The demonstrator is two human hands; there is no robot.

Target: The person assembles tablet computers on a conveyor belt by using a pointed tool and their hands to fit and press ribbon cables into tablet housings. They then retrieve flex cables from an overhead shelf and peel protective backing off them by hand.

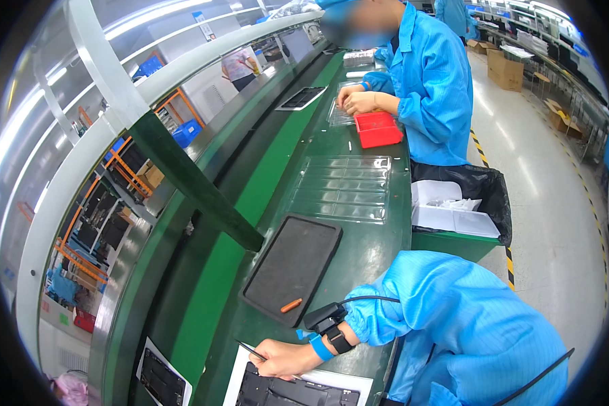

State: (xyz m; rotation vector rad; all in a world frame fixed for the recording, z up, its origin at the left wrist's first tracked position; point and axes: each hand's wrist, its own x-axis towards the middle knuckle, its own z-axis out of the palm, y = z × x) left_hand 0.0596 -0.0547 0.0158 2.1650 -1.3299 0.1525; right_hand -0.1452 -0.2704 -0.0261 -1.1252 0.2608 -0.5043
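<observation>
My right hand (282, 358) reaches in from the lower right, with a blue band and a black strapped device at the wrist. Its fingers are closed around a thin dark pen-like tool (251, 350), whose exact kind I cannot make out. The hand rests over a black flat device part (298, 394) lying on a white sheet (360, 384), cut off by the lower edge. My left hand is outside the picture. Just beyond my right hand lies a dark grey tray (287, 264) with a small orange-brown cylindrical piece (291, 305) on it.
Another black part (162, 379) lies on the green conveyor strip, beside a dark green post (189, 183). Clear plastic trays (342, 189) and a red bin (377, 130) lie farther along. A co-worker (433, 88) works there, near a black-lined waste bin (497, 196).
</observation>
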